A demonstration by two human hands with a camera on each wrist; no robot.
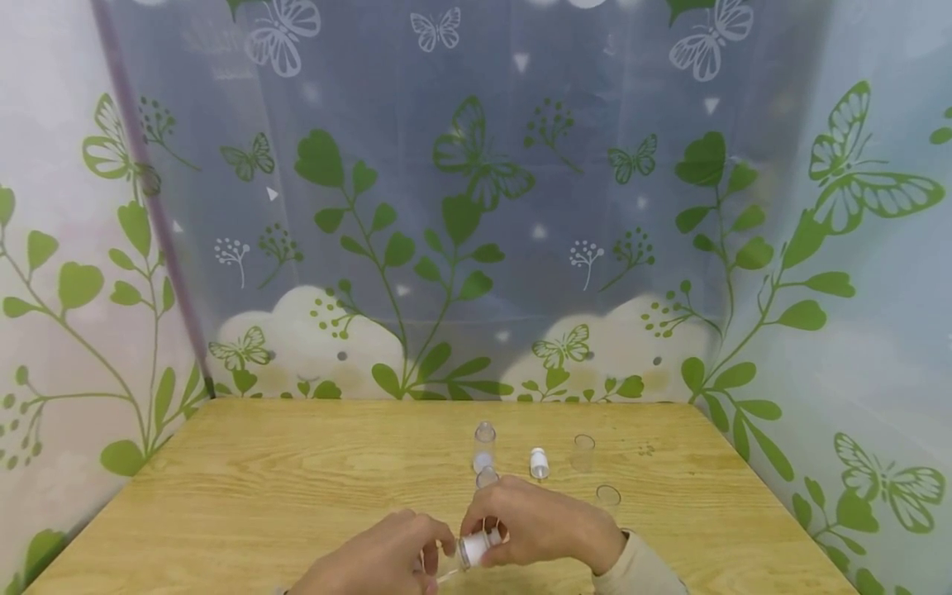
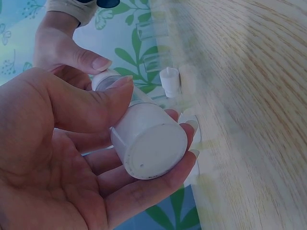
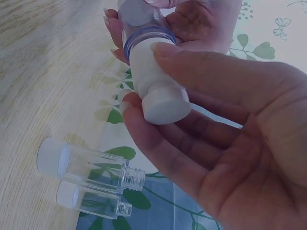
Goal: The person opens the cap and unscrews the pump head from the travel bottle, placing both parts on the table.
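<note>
Both hands hold one clear bottle [image 3: 144, 21] with a white base [image 2: 156, 148], tilted over the front of the table. My left hand [image 1: 379, 554] grips it round the base end, thumb on one side and fingers curled beneath. At the opposite end a white pump top [image 3: 156, 72] meets the clear body at a bluish ring. Thumb and fingers of my right hand [image 1: 546, 525] pinch that white top. Just beyond the right hand stand two more clear bottles, a larger one [image 1: 484, 442] and a smaller one [image 1: 487, 476] partly hidden by the hand.
A second white pump top [image 1: 539, 464] stands on the wooden table [image 1: 297, 463], right of the bottles. Two clear caps, a far one [image 1: 583, 453] and a nearer one [image 1: 608, 496], stand further right. Patterned curtains [image 1: 461, 248] enclose the table's back and sides.
</note>
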